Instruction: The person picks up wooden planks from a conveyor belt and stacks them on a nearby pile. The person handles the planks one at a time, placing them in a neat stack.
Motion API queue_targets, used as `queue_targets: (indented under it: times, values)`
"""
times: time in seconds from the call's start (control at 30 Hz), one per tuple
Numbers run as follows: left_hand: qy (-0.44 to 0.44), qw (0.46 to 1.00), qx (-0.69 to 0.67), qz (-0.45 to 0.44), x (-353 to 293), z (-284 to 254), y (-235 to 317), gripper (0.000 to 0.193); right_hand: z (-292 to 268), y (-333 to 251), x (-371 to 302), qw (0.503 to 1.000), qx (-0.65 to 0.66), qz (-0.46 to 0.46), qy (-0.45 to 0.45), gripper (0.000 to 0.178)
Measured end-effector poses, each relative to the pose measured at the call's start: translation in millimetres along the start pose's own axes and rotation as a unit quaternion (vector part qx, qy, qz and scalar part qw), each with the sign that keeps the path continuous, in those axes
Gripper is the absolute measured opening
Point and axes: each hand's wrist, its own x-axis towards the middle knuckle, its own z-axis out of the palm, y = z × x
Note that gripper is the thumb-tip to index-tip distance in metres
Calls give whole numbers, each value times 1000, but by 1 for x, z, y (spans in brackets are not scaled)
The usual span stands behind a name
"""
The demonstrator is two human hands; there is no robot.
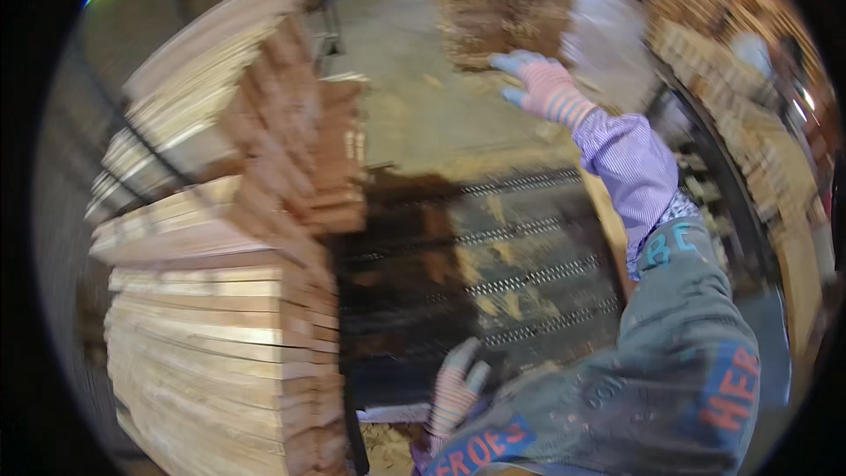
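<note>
stacked planks (194, 335) are standing unevenly, a bump possibly toppling them; the left hand (456, 388), apparently empty, is hanging by the dark ribbed bed (518, 257), risking snagged fingers; the right hand (539, 84) is pointing forward, empty, fingers spread.

Bright glare burns at upper left. Shadow darkens the left of the conveyor (551, 254). Motion blur softens details; black edges curve.

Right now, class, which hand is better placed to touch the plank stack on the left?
Probably the left hand: it is low in the view, beside the near part of the stack, fingers extended. The right hand is stretched forward and farther right, away from it.
</note>
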Motion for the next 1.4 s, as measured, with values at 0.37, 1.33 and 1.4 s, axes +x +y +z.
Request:
queue_targets:
  times: [0.37,1.33,1.4]
  values:
    - [-219,970,-99,-38,14,83,19,50,90,23,-476,840,33,454,-296,92]
    - [-297,948,-90,-72,16,443,167,46,98,329,-584,874,94,403,-254,99]
    - [-297,939,-142,-98,31,468,170,46,80,338,-582,848,236,432,-197,88]
